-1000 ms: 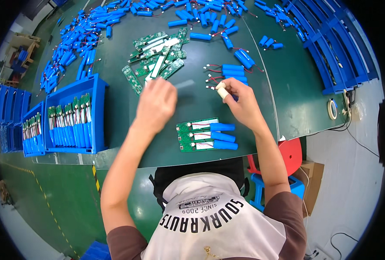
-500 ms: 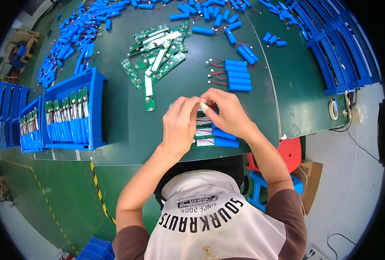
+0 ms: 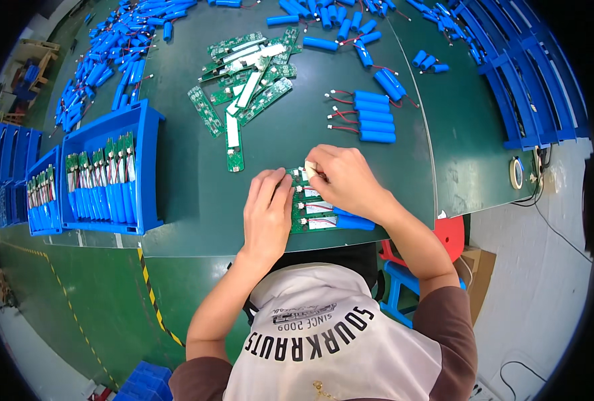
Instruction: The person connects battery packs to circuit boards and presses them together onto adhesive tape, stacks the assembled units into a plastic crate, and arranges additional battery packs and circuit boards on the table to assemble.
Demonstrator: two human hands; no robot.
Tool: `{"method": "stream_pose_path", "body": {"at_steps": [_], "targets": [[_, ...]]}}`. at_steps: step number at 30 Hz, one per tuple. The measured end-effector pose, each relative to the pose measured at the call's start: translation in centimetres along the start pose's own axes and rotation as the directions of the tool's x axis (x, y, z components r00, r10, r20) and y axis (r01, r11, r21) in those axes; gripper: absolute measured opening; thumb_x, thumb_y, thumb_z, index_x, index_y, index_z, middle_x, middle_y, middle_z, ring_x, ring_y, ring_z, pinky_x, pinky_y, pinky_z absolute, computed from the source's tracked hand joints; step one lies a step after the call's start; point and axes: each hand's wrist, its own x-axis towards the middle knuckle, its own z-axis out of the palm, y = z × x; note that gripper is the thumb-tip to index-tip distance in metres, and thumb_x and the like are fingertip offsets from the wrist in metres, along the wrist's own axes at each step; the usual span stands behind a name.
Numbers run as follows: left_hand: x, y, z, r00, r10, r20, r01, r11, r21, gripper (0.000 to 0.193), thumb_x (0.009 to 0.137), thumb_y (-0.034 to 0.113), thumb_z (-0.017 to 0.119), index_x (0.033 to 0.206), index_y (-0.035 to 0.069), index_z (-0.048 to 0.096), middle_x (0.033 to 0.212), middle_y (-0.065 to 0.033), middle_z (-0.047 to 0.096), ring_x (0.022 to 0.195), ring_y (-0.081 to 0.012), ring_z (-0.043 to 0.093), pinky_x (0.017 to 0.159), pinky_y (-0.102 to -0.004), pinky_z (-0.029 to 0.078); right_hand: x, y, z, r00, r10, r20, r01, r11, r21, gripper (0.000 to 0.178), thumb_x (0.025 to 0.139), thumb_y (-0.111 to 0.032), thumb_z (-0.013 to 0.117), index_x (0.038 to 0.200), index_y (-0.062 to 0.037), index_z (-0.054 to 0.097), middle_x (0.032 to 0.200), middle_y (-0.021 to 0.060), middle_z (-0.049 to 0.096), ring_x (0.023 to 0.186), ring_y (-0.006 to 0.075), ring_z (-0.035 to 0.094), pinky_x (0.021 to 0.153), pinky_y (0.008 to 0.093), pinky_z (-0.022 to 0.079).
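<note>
Boards [image 3: 303, 214] show more now, left hand [image 3: 268, 211] parted from right hand [image 3: 347, 178].

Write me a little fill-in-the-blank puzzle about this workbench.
1. The row of wired cylinders is coloured ____.
2. The left hand and right hand are at circuit boards coloured ____.
3. The roll of tape lies on the person's ____ side.

Missing words: blue; green; right.
</note>
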Motion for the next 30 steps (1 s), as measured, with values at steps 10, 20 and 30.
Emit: {"method": "stream_pose_path", "body": {"at_steps": [10,20,30], "targets": [[0.6,0.1,-0.2,0.999,-0.007,0.051,0.005,0.999,0.037,0.033,0.077,-0.009,0.072,0.11,-0.006,0.069,0.11,-0.0129,0.065,0.104,-0.0322,0.061,0.083,-0.0424,0.054,1.1,-0.5,-1.3,0.96,-0.221,0.172,0.257,0.939,-0.23,0.014,0.077,-0.002,0.066,0.09,-0.0027,0.061,0.088,0.0094,0.059,0.08,0.0303,0.064,0.063,0.0428,0.051],[1.7,-0.4,-1.5,0.995,0.009,0.104,-0.008,1.0,-0.013,0.028,0.079,-0.003,0.073,0.106,-0.005,0.068,0.111,-0.0131,0.06,0.105,-0.0322,0.058,0.084,-0.0434,0.052,-0.1,-1.8,0.5,0.99,-0.142,-0.022,0.129,0.943,-0.308,0.022,0.08,-0.002,0.065,0.101,-0.0044,0.061,0.089,0.0125,0.061,0.082,0.0334,0.064,0.067,0.0467,0.049],[3.1,-4.3,-5.3,0.89,-0.456,0.011,0.447,0.878,0.171,0.045,0.08,0.003,0.076,0.122,-0.004,0.06,0.1,-0.0179,0.06,0.095,-0.037,0.058,0.083,-0.0482,0.048,1.1,4.4,-3.2,0.983,-0.103,-0.149,0.007,0.843,-0.537,0.016,0.086,-0.003,0.066,0.101,-0.0025,0.062,0.094,0.0139,0.058,0.094,0.03,0.055,0.077,0.0431,0.048]]}}
